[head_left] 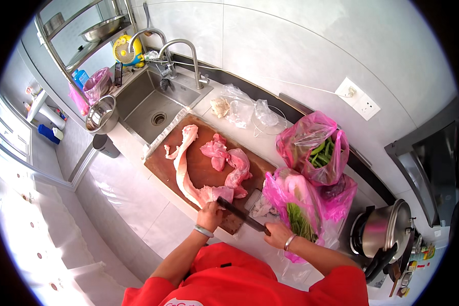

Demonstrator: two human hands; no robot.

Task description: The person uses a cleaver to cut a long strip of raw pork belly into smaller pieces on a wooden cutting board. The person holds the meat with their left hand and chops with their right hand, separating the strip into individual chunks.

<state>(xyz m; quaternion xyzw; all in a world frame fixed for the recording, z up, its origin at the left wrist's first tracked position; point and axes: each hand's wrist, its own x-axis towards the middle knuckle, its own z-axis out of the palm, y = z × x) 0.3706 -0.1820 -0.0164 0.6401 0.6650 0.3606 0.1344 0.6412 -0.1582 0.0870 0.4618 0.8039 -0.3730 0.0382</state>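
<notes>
A long pale strip of raw meat with skin or fat (187, 173) lies curved on a brown cutting board (163, 166). My left hand (209, 217) is closed on its lower end, near the board's front edge. My right hand (278, 233) grips the handle of a dark cleaver (239, 214), whose blade lies across that end beside my left fingers. Red meat chunks (217, 152) and a longer pink piece (237, 178) sit on the board's right half. A small whitish object (262, 206) is beside the board, partly behind the bags.
A steel sink (135, 97) with taps, a steel bowl (99, 115) and rack (51, 30) are left. Pink bags of green peppers (321, 153) and greens (301, 219) stand right, beside a pot (380, 234) on the stove. Clear plastic bags (242, 109) lie along the wall.
</notes>
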